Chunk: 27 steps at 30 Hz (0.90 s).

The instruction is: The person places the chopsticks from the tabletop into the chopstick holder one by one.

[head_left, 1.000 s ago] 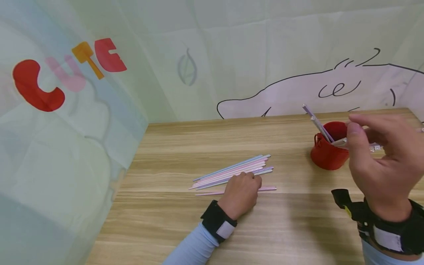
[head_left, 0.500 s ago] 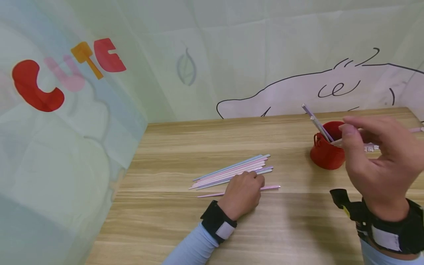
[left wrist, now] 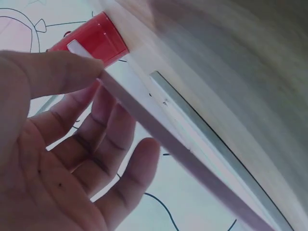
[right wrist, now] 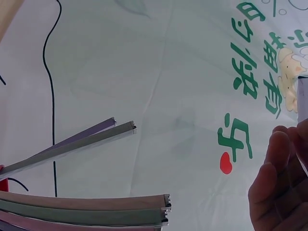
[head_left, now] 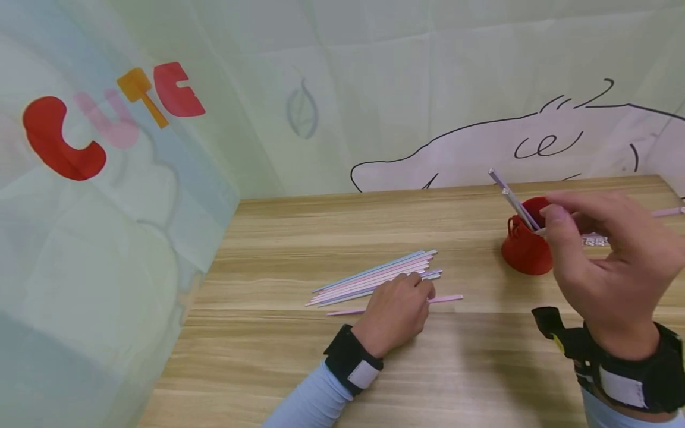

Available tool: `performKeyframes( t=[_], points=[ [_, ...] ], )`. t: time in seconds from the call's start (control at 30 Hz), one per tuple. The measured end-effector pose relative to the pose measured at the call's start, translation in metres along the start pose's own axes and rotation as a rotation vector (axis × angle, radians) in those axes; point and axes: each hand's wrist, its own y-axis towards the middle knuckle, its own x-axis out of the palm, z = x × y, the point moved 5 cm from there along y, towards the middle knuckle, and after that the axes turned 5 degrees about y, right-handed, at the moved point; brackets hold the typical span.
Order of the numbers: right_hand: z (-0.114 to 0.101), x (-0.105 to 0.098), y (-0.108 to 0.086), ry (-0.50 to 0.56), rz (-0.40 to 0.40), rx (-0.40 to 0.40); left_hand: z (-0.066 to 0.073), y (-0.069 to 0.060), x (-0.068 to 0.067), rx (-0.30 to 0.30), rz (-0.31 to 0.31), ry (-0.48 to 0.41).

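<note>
In the head view my left hand (head_left: 398, 312) pinches a thin pink straw (head_left: 446, 298), just in front of a pile of pastel straws (head_left: 369, 278). Thumb and fingertips hold the pink straw near one end in the left wrist view. A red cup (head_left: 527, 252) stands at the right, with straws (head_left: 514, 202) leaning out of it to the left. Beside this cup my right hand (head_left: 615, 261) has thumb and index finger together. A pink straw (head_left: 669, 212) sticks out beyond that hand, apparently pinched in it; the grip itself is mostly hidden.
More straws with jagged clear ends (head_left: 595, 239) lean out at the cup's right, partly behind the right hand. A printed cloth (head_left: 401, 107) hangs behind the wooden table (head_left: 267, 368). Both wrists wear black straps (head_left: 353, 359).
My left hand has slid the pink straw slightly to the right and away from the pile. My right hand has moved a little left, closer over the cup.
</note>
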Motion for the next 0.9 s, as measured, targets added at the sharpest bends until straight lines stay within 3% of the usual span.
performKeyframes(
  t=[0.33, 0.57, 0.73, 0.9],
  points=[
    [-0.002, 0.005, -0.001, 0.007, -0.054, -0.008, 0.002, -0.001, -0.011, 0.016, 0.093, -0.045],
    [-0.004, 0.009, -0.002, 0.067, -0.064, -0.013, 0.003, 0.0, -0.017, 0.031, 0.156, -0.075],
    [-0.007, 0.012, -0.002, -0.005, -0.188, -0.012, 0.003, 0.0, -0.022, 0.03, 0.199, -0.126],
    [-0.007, 0.018, -0.003, -0.072, -0.402, -0.025, 0.004, 0.0, -0.028, 0.037, 0.252, -0.19]
  ],
)
